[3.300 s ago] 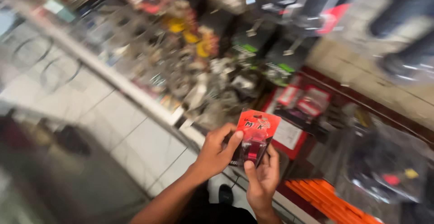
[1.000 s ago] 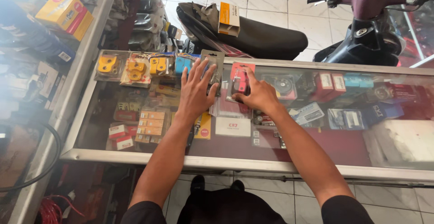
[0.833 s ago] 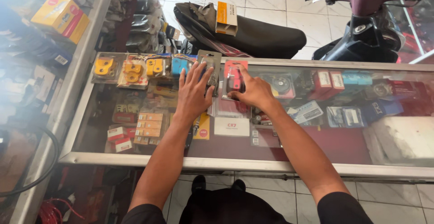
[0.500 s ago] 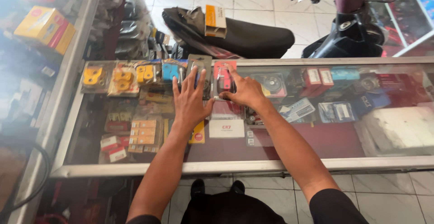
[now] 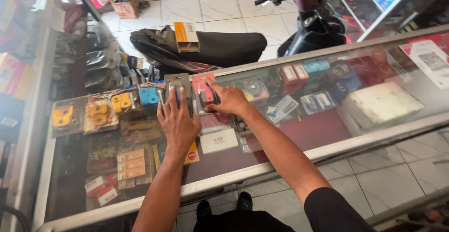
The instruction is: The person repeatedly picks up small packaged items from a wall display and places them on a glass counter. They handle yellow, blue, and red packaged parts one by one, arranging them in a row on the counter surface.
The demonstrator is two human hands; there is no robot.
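Near the far edge of the glass counter (image 5: 374, 136), I see a red blister pack (image 5: 204, 93) pinned flat under my right hand (image 5: 229, 102), fingers spread over it. Beside it, my left hand (image 5: 177, 119) lies open on a grey pack (image 5: 179, 88), apparently lining both up. Behind them stands a motorbike (image 5: 299, 21).

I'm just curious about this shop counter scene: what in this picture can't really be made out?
- Grey blister pack, head view: the left hand covers its lower part, so its contents stay unclear.
- Red blister pack: the right hand hides one side.
- Small boxes under the glass counter: too small, and dimmed by glare.
- Motor scooter: cut off by the top edge.
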